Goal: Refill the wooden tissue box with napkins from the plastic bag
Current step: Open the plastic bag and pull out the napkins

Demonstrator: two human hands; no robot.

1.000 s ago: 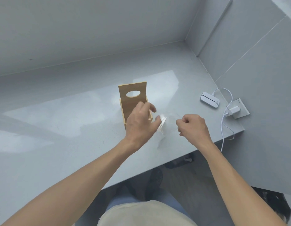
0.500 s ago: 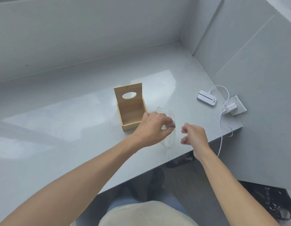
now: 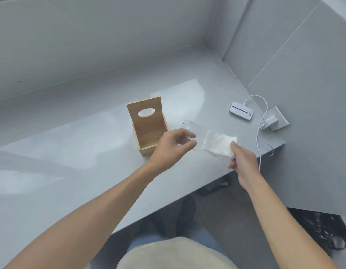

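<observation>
The wooden tissue box [image 3: 148, 131] stands on the grey counter with its lid, which has an oval hole, raised upright; its inside looks empty. Just right of it I hold a clear plastic bag [image 3: 193, 129] above the counter. My left hand [image 3: 175, 145] pinches the bag's open end. My right hand [image 3: 244, 161] grips the other end, where a folded white stack of napkins [image 3: 218, 143] sits inside the bag.
A small white device [image 3: 241, 111] lies on the counter [image 3: 71, 152] at the right, its white cable [image 3: 260, 140] running to a charger [image 3: 270, 121] in a wall socket. A black bag [image 3: 327, 230] lies on the floor at lower right. The counter's front edge runs under my forearms.
My hands have moved apart, stretching the clear bag flat between them. The white napkins are now visible inside the bag at my right hand. My left hand left the box.
</observation>
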